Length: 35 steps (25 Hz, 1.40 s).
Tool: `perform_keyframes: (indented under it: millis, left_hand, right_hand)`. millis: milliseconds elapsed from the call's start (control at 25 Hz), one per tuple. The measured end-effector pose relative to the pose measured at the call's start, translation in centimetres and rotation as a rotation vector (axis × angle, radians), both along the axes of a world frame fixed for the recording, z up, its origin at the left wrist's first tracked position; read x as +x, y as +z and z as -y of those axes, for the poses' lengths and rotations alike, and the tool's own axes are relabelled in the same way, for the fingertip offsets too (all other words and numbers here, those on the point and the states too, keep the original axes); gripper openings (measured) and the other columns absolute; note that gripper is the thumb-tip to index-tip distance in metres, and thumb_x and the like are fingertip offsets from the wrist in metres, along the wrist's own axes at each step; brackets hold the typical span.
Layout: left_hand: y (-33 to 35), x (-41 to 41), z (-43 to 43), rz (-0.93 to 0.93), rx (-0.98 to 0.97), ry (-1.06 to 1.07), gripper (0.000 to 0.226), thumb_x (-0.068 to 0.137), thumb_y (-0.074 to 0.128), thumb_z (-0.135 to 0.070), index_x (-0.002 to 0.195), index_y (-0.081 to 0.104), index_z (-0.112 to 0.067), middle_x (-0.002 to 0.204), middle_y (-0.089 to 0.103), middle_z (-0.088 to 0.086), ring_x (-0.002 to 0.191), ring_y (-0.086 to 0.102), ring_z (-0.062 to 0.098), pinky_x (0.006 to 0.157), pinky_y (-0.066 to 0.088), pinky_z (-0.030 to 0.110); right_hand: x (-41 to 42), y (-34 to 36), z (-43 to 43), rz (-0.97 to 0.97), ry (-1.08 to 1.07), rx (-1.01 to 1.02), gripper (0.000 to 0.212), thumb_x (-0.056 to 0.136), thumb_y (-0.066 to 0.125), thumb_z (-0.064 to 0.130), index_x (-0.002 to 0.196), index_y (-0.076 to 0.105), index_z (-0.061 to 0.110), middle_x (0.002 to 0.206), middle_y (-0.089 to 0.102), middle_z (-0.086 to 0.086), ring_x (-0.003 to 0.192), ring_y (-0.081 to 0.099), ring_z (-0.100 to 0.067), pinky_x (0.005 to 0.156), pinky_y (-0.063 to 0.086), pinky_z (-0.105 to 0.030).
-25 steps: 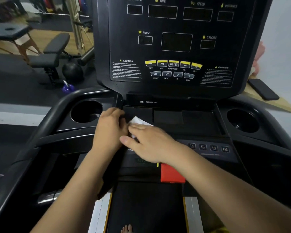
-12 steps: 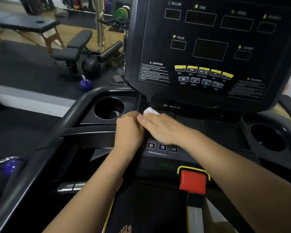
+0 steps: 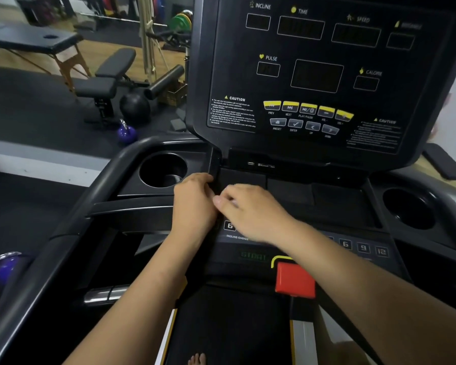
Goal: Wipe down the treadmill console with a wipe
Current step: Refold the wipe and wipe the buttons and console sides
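We note the fingers (image 3: 237,189) of the right hand (image 3: 250,212) curled close together, thumb tip touching the left hand (image 3: 194,204), whose fingers fold under. The wipe is hidden; we cannot tell whether either hand pinches it. Both hands rest low on the treadmill console (image 3: 229,61), beside the left cup holder (image 3: 161,169).

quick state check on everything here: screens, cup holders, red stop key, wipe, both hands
display windows: all dark
left cup holder: nothing standing in it
right cup holder: empty
red stop key: in place on the console
wipe: almost hidden under the hands, one pale scrap shows
left hand: fingers curled at the console edge, grip unclear
right hand: over the wipe, blurred, grip unclear
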State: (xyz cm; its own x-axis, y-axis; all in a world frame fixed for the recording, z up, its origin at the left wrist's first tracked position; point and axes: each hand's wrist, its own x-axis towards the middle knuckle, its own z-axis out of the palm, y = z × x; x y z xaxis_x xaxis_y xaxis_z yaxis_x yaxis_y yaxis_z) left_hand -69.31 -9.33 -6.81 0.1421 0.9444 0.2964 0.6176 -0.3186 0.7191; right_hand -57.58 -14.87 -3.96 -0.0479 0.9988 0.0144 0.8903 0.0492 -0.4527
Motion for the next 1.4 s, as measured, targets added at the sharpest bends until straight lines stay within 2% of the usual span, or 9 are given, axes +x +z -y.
perform_keyframes:
  millis: [120, 360, 640, 760, 960, 1040, 1120, 1280, 1400]
  left_hand:
    - [0.0, 0.1, -0.2, 0.001, 0.005, -0.004, 0.035, 0.084, 0.049, 0.006, 0.111, 0.071, 0.0, 0.11, 0.072, 0.017, 0.105, 0.065, 0.031, 0.087, 0.038, 0.019]
    - [0.4, -0.2, 0.2, 0.116, 0.056, 0.032, 0.03, 0.078, 0.051, 0.007, 0.096, 0.072, -0.005, 0.092, 0.073, 0.009, 0.088, 0.065, 0.024, 0.074, 0.038, 0.017]
    - [0.3, -0.6, 0.6, 0.162, 0.094, 0.021, 0.021, 0.081, 0.053, 0.0, 0.088, 0.07, -0.009, 0.082, 0.07, 0.0, 0.078, 0.064, 0.019, 0.073, 0.046, 0.026]
    - [0.2, -0.7, 0.9, 0.248, 0.118, 0.013, 0.014, 0.09, 0.053, -0.013, 0.095, 0.066, -0.013, 0.082, 0.066, -0.007, 0.077, 0.062, 0.013, 0.072, 0.044, 0.024]
    - [0.1, -1.0, 0.9, 0.371, 0.044, -0.053, 0.014, 0.093, 0.057, -0.028, 0.104, 0.063, -0.022, 0.078, 0.065, -0.016, 0.069, 0.06, -0.003, 0.062, 0.04, 0.006]
    - [-0.3, -1.1, 0.4, 0.406, 0.01, -0.014, 0.007, 0.09, 0.064, -0.023, 0.096, 0.067, -0.021, 0.078, 0.067, -0.015, 0.069, 0.06, -0.004, 0.064, 0.041, 0.006]
    - [-0.1, -1.2, 0.1, 0.476, -0.098, 0.047, 0.002, 0.088, 0.068, -0.018, 0.088, 0.068, -0.019, 0.077, 0.068, -0.012, 0.07, 0.061, -0.001, 0.068, 0.044, 0.013]
    - [0.8, -1.5, 0.3, 0.061, 0.072, 0.043, 0.019, 0.084, 0.067, -0.013, 0.102, 0.065, -0.011, 0.103, 0.066, 0.002, 0.093, 0.057, 0.022, 0.085, 0.046, 0.035]
    - [0.7, -1.0, 2.1, -0.274, 0.125, -0.215, 0.027, 0.093, 0.052, -0.028, 0.107, 0.066, -0.009, 0.117, 0.064, 0.008, 0.116, 0.056, 0.029, 0.091, 0.045, 0.037]
  right_hand:
    - [1.0, 0.8, -0.6, -0.094, -0.106, -0.087, 0.02, 0.092, 0.049, 0.038, 0.084, 0.062, 0.025, 0.073, 0.067, 0.01, 0.081, 0.062, -0.017, 0.07, 0.045, -0.03]
    - [-0.4, 0.8, -1.0, -0.297, -0.108, -0.13, 0.012, 0.079, 0.055, 0.02, 0.086, 0.06, 0.029, 0.077, 0.068, 0.009, 0.079, 0.063, -0.013, 0.067, 0.048, -0.027]
    - [1.5, 1.0, -0.1, -0.084, -0.135, -0.045, 0.016, 0.085, 0.056, 0.017, 0.08, 0.067, 0.027, 0.078, 0.068, 0.007, 0.079, 0.059, -0.011, 0.064, 0.041, -0.025]
    - [0.1, 2.1, -2.1, -0.51, -0.268, -0.047, 0.016, 0.086, 0.055, 0.009, 0.081, 0.067, 0.019, 0.066, 0.063, 0.004, 0.061, 0.054, -0.008, 0.057, 0.042, -0.023]
    - [-0.2, 2.9, -2.8, -1.223, -0.36, -0.219, 0.024, 0.101, 0.048, 0.02, 0.106, 0.065, 0.004, 0.098, 0.071, -0.02, 0.09, 0.068, -0.032, 0.086, 0.053, -0.052]
    - [0.2, 2.7, -2.7, -1.261, -0.389, -0.24, 0.035, 0.1, 0.047, 0.035, 0.108, 0.065, 0.005, 0.1, 0.072, -0.018, 0.092, 0.07, -0.033, 0.083, 0.056, -0.052]
    - [0.3, 2.3, -2.6, -1.037, -0.385, -0.163, 0.034, 0.093, 0.059, 0.04, 0.103, 0.068, 0.009, 0.093, 0.075, -0.01, 0.085, 0.072, -0.026, 0.074, 0.059, -0.04]
    - [1.2, 0.8, -2.1, -0.662, -0.445, -0.037, 0.012, 0.086, 0.059, 0.01, 0.089, 0.07, 0.013, 0.075, 0.071, -0.002, 0.061, 0.067, -0.016, 0.064, 0.058, -0.033]
    - [2.1, 0.3, -1.7, -0.854, -0.469, -0.071, 0.02, 0.093, 0.052, 0.013, 0.087, 0.071, 0.012, 0.071, 0.068, 0.0, 0.065, 0.066, -0.018, 0.066, 0.057, -0.032]
